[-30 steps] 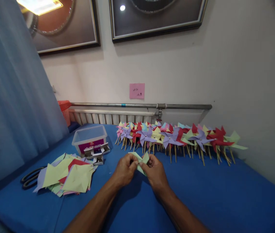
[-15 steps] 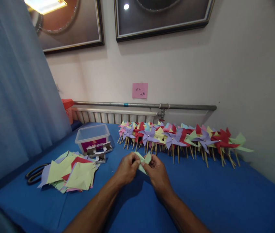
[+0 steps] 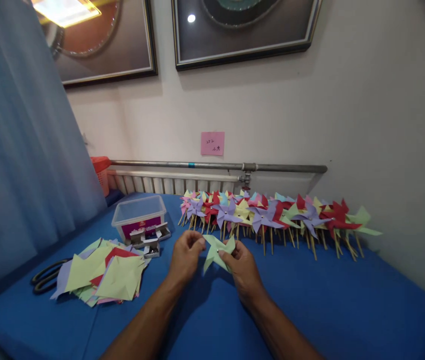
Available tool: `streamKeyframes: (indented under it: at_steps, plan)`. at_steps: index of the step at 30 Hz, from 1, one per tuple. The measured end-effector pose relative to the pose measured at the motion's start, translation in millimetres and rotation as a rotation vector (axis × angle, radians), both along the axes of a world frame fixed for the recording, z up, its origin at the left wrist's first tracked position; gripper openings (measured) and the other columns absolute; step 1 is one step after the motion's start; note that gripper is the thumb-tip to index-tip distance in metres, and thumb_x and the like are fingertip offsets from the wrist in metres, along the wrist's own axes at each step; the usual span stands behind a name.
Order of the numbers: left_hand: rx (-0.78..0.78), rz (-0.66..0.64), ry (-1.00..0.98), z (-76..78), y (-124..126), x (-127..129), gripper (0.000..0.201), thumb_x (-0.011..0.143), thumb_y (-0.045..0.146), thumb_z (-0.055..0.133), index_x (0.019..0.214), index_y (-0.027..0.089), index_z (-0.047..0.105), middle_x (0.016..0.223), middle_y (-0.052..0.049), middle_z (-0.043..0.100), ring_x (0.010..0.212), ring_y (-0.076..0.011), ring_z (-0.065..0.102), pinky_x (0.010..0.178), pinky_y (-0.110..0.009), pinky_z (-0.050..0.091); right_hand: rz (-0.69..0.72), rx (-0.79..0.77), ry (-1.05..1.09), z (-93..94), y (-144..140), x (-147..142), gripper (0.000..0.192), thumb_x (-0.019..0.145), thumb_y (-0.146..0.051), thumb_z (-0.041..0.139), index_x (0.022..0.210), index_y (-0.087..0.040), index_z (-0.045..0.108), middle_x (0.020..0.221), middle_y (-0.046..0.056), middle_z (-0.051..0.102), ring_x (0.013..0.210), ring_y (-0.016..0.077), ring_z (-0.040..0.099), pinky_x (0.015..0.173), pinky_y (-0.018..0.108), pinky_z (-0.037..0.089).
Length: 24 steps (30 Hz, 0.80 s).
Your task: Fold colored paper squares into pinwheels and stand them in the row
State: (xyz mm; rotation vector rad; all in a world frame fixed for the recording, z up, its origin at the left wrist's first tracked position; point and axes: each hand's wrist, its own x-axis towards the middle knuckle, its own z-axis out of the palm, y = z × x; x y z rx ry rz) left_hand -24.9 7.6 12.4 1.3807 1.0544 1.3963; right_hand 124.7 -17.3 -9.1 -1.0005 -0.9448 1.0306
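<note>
L hand [image 3: 185, 255] + R hand [image 3: 243, 267]: both grips pinched shut on light-green paper pinwheel [image 3: 217, 251], held just above blue desk [image 3: 310, 300], near pinwheel row [image 3: 272, 215]. Risk, imo: folded tips spring open if pinch slackens; paper may tear or crease.

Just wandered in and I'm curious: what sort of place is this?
Probably a small craft work corner in an ordinary room: a row of finished paper pinwheels along the wall, a pile of cut coloured paper, and scissors on a blue table.
</note>
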Motion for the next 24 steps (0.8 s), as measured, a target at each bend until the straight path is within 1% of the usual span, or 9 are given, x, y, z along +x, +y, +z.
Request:
streamKeyframes:
  at_steps: [1, 2, 5, 7, 9, 12, 15, 18, 24]
  plan:
    - [-0.049, 0.014, -0.071, 1.0, 0, -1, 0.028, 0.073, 0.042, 0.071, 0.083, 0.017, 0.062, 0.075, -0.001, 0.064, 0.068, -0.0146, 0.060, 0.068, -0.027, 0.045, 0.006, -0.005, 0.020, 0.1, 0, 0, 0.034, 0.062, -0.035, 0.081, 0.087, -0.022, 0.063, 0.071, -0.002, 0.068, 0.063, 0.0175, 0.062, 0.060, 0.028, 0.047]
    - [-0.106, -0.008, -0.125, 1.5, 0, -1, 0.032, 0.070, 0.045, 0.073, 0.081, 0.017, 0.063, 0.075, -0.002, 0.065, 0.066, -0.0142, 0.059, 0.067, -0.027, 0.045, 0.016, -0.011, 0.032, 0.1, 0, 0, 0.035, 0.061, -0.035, 0.082, 0.087, -0.022, 0.062, 0.070, -0.002, 0.068, 0.062, 0.0173, 0.061, 0.060, 0.028, 0.047]
    - [-0.274, -0.224, -0.191, 0.3, -2, 1, 0.037, 0.065, 0.047, 0.078, 0.075, 0.014, 0.065, 0.064, -0.001, 0.062, 0.054, -0.0114, 0.053, 0.057, -0.026, 0.040, 0.052, -0.026, 0.018, -0.6, -1, -2, 0.034, 0.061, -0.035, 0.082, 0.085, -0.022, 0.062, 0.069, -0.003, 0.068, 0.061, 0.0170, 0.061, 0.059, 0.028, 0.046]
    - [-0.321, -0.308, -0.192, -1.8, -3, 4, 0.034, 0.060, 0.040, 0.081, 0.074, 0.012, 0.067, 0.061, -0.001, 0.061, 0.052, -0.0109, 0.051, 0.054, -0.025, 0.039, 0.074, -0.032, -0.004, -1.7, -1, -2, 0.033, 0.061, -0.034, 0.082, 0.085, -0.022, 0.063, 0.068, -0.003, 0.068, 0.061, 0.0173, 0.061, 0.059, 0.028, 0.046]
    - [-0.320, -0.306, -0.184, -4.4, -3, 5, 0.032, 0.055, 0.032, 0.083, 0.075, 0.011, 0.070, 0.063, -0.002, 0.064, 0.053, -0.0119, 0.054, 0.055, -0.026, 0.041, 0.078, -0.037, -0.014, -3.1, -1, -3, 0.033, 0.060, -0.033, 0.083, 0.085, -0.022, 0.063, 0.068, -0.003, 0.069, 0.060, 0.0175, 0.061, 0.059, 0.028, 0.046]
    - [-0.303, -0.292, -0.169, -8.2, -1, 6, 0.028, 0.054, 0.026, 0.081, 0.075, 0.010, 0.071, 0.066, -0.004, 0.068, 0.056, -0.0133, 0.058, 0.058, -0.026, 0.044, 0.062, -0.044, 0.003, -4.6, -1, -5, 0.033, 0.059, -0.030, 0.083, 0.084, -0.022, 0.064, 0.071, -0.001, 0.072, 0.064, 0.0194, 0.064, 0.060, 0.029, 0.048]
    - [-0.289, -0.275, -0.173, -10.7, 1, 6, 0.025, 0.055, 0.023, 0.079, 0.075, 0.010, 0.071, 0.066, -0.004, 0.069, 0.055, -0.0125, 0.057, 0.056, -0.025, 0.043, 0.068, -0.050, 0.047, -5.0, -2, -7, 0.031, 0.061, -0.029, 0.083, 0.085, -0.021, 0.066, 0.081, 0.004, 0.077, 0.073, 0.0223, 0.069, 0.066, 0.031, 0.051]
    - [-0.281, -0.253, -0.192, -10.4, 1, 7, 0.024, 0.054, 0.023, 0.079, 0.073, 0.011, 0.071, 0.064, -0.003, 0.068, 0.053, -0.0116, 0.056, 0.055, -0.024, 0.043, 0.123, -0.061, 0.088, -4.7, -3, -9, 0.032, 0.063, -0.030, 0.083, 0.090, -0.019, 0.070, 0.090, 0.006, 0.079, 0.079, 0.0232, 0.072, 0.072, 0.032, 0.053]
    - [-0.303, -0.259, -0.199, -5.4, -1, 9, 0.025, 0.051, 0.025, 0.078, 0.070, 0.011, 0.071, 0.061, -0.003, 0.068, 0.051, -0.0124, 0.056, 0.053, -0.024, 0.041, 0.204, -0.099, 0.117, -5.9, -3, -6, 0.039, 0.063, -0.035, 0.087, 0.097, -0.018, 0.076, 0.088, 0.006, 0.080, 0.082, 0.0254, 0.073, 0.074, 0.034, 0.054]
